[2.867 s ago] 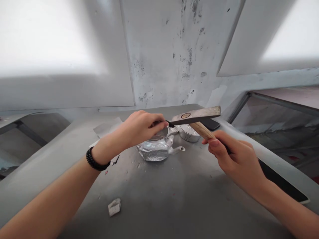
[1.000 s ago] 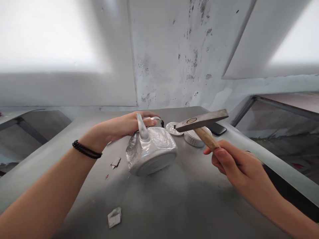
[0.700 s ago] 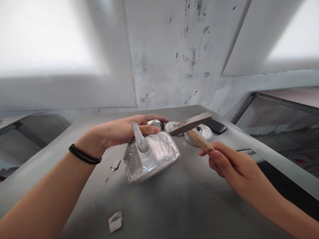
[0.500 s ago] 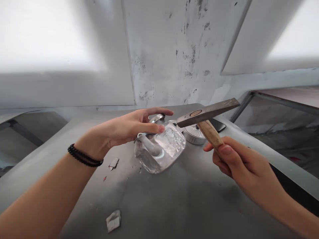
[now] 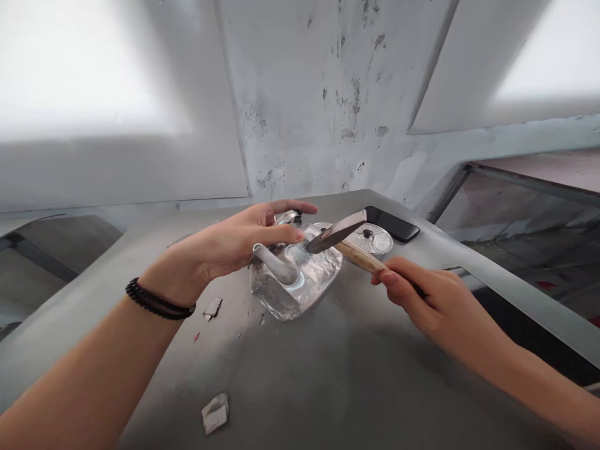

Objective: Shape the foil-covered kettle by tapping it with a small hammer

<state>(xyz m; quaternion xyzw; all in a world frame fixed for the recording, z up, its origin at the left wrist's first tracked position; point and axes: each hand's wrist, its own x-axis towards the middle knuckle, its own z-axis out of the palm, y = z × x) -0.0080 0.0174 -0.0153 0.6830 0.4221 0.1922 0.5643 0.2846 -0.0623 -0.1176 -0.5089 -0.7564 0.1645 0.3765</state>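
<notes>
A crumpled silver metal kettle [image 5: 314,284] lies tilted on the grey table, its spout [image 5: 281,265] toward me. My left hand [image 5: 255,234] grips the kettle around its upper rim, thumb on the near side and index finger stretched out; the other fingers are hidden. My right hand [image 5: 412,287] is wrapped around the wooden handle of a hammer [image 5: 340,231]. The hammer's head is at the kettle's dented side, close to my left thumb; I cannot tell whether it touches. Just behind the handle sits a round silver lid [image 5: 375,237] with a black knob.
A black phone [image 5: 394,224] lies at the table's back right. Along the right side is a dark flat panel [image 5: 510,322]. Crumpled scraps [image 5: 215,414] and small bits lie on the table [image 5: 300,387] at the front left. A stained wall [image 5: 309,100] rises behind.
My right hand has brought the hammer down and left, from above the kettle onto or close to its side. My left hand keeps its grip on the kettle. The view has shifted slightly.
</notes>
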